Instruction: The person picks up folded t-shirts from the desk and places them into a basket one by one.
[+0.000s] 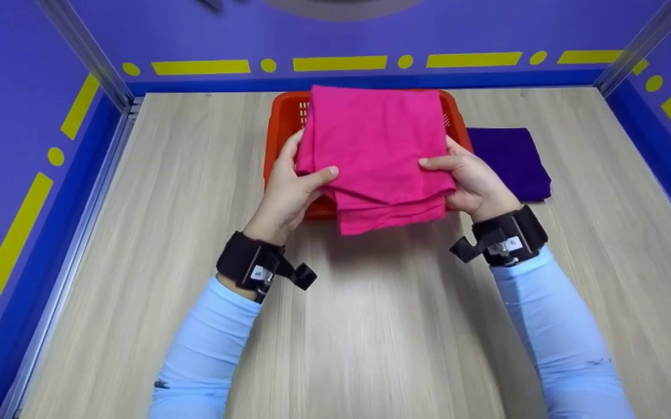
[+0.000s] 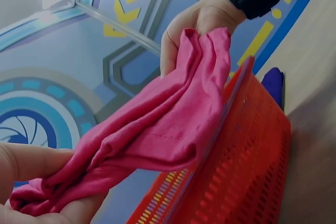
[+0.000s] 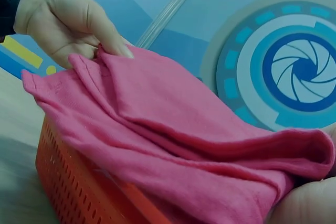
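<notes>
A folded pink cloth (image 1: 379,139) spans the space between both hands, over an orange-red plastic basket (image 1: 275,139). My left hand (image 1: 288,189) pinches its left side, thumb on top and fingers underneath. On the opposite side my right hand (image 1: 475,177) grips the cloth the same way. Several folded layers show along the near edge of the pink cloth (image 2: 157,124) in the left wrist view. In the right wrist view the cloth (image 3: 157,108) hangs above the rim of the basket (image 3: 79,182). Most of the basket's inside is hidden beneath it.
A folded dark purple cloth (image 1: 510,163) lies on the wooden table (image 1: 358,337), right beside the basket. Blue panels with yellow markings (image 1: 340,63) wall in the back and both sides. Metal posts (image 1: 88,52) stand at the corners.
</notes>
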{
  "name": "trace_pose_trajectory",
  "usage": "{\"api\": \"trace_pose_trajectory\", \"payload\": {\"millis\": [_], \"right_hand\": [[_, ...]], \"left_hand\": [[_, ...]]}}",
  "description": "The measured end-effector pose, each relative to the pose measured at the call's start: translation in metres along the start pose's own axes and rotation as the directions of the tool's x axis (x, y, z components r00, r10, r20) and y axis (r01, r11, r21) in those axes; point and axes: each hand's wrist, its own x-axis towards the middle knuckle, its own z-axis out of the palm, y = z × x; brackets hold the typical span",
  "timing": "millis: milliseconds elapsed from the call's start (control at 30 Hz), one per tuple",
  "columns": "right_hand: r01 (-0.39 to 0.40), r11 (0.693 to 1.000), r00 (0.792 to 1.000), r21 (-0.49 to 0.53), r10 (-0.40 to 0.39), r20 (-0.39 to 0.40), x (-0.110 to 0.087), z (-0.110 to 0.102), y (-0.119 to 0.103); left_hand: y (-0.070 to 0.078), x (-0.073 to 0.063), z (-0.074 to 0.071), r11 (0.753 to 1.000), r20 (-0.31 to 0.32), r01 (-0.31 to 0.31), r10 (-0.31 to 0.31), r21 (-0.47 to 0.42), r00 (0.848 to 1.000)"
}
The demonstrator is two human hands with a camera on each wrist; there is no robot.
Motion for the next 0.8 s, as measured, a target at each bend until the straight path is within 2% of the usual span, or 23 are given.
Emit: {"api": "trace_pose_trajectory", "payload": {"millis": [100,300,500,600,800], "right_hand": [[0.0,1.0,0.999,0.011,0.0,-0.037,0.009,0.003,-0.001],[0.001,0.999,0.993,-0.044,-0.006,-0.118,0.026,0.006,-0.005],[-0.038,0.997,0.982,-0.066,0.025,-0.185,0.043,0.005,-0.003],[-0.068,0.994,0.975,-0.086,0.048,-0.216,0.05,0.002,0.0],[-0.126,0.985,0.967,-0.118,0.096,-0.237,0.059,-0.005,0.002]], "left_hand": [[-0.003,0.01,-0.003,1.0,-0.017,-0.015,0.015,-0.003,1.0],[-0.006,0.027,-0.007,0.999,-0.059,-0.028,0.029,0.018,0.998],[-0.01,0.041,-0.012,0.99,-0.085,-0.013,0.025,0.142,0.996],[-0.012,0.047,-0.015,0.971,-0.099,-0.006,0.031,0.24,0.995],[-0.018,0.054,-0.017,0.903,-0.118,0.015,0.04,0.43,0.992]]}}
